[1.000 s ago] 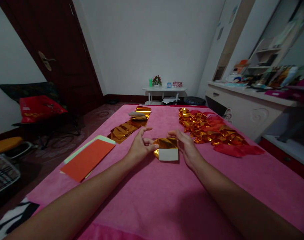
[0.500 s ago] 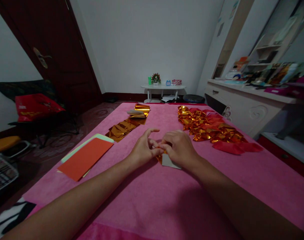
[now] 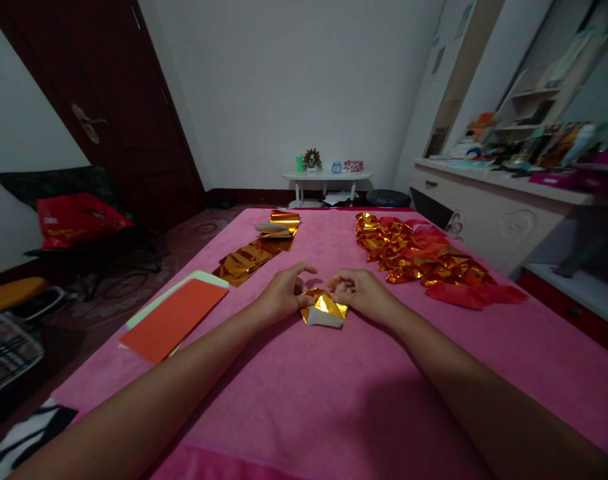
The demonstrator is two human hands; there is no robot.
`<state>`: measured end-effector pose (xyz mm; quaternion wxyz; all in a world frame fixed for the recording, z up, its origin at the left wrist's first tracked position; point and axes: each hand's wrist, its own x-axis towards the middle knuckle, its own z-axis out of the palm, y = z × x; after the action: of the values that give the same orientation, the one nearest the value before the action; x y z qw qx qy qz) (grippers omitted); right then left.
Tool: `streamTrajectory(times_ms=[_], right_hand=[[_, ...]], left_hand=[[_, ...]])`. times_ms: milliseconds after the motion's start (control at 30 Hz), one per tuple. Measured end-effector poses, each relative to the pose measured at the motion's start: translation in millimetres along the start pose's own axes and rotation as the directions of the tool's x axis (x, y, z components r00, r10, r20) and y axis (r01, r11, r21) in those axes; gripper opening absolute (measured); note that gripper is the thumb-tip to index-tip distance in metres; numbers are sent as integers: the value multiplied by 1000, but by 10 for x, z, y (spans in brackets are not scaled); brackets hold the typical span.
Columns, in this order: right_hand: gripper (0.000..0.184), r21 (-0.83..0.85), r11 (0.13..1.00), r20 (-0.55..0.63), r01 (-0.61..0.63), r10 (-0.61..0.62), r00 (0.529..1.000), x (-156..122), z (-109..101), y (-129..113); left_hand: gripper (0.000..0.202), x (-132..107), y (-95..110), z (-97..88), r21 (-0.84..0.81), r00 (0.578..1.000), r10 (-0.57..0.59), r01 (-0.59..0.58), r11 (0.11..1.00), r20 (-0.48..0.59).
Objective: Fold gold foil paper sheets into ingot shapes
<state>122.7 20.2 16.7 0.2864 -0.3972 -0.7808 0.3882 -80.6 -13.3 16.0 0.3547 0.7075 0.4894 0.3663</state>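
Note:
In the middle of the pink-covered table [image 3: 284, 387], a partly folded sheet of gold foil paper [image 3: 327, 305] shows its shiny face with a pale flap along the near edge. My left hand [image 3: 284, 293] pinches its left side, thumb on top and index finger raised and curved. At its right side my right hand [image 3: 361, 291] grips the paper between thumb and curled fingers. Flat gold foil sheets [image 3: 247, 260] lie beyond my left hand. Several crumpled gold and red folded pieces [image 3: 409, 247] lie in rows beyond my right hand.
Orange paper [image 3: 177, 320] rests on pale green sheets [image 3: 204, 276] at the left. A roll of gold foil [image 3: 285, 219] is at the far end. To the right stands a cluttered white dresser [image 3: 494, 200]; at the left is a chair with a red bag [image 3: 81, 220].
My hands have moved apart, my right hand to the right. The gold foil paper between them is spread wider, its shiny face now showing, where before mostly a pale flap was visible.

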Motion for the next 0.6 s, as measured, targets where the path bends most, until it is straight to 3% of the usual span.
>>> streamTrajectory(times_ms=[67, 167, 267, 367, 500, 600], right_hand=[[17, -67, 998, -5, 13, -14, 1000, -2, 17, 31], [18, -190, 977, -54, 96, -108, 993, -10, 2, 47], [21, -271, 943, -57, 194, -217, 974, -31, -65, 34], [25, -259, 945, 31, 200, -198, 980, -54, -131, 16], [25, -179, 979, 104, 100, -82, 991, -69, -161, -7], [23, -134, 989, 127, 60, -43, 991, -75, -159, -46]], left_hand=[[51, 80, 3, -37, 143, 996, 83, -87, 986, 30], [53, 241, 1, -109, 193, 978, 162, -185, 964, 130], [53, 380, -22, -171, 178, 971, 158, -190, 966, 182], [47, 430, -88, -183, 166, 970, 137, -171, 971, 200], [32, 400, -206, -171, 163, 976, 169, -191, 968, 138], [25, 375, -228, -181, 319, 958, 285, -278, 906, 23]])
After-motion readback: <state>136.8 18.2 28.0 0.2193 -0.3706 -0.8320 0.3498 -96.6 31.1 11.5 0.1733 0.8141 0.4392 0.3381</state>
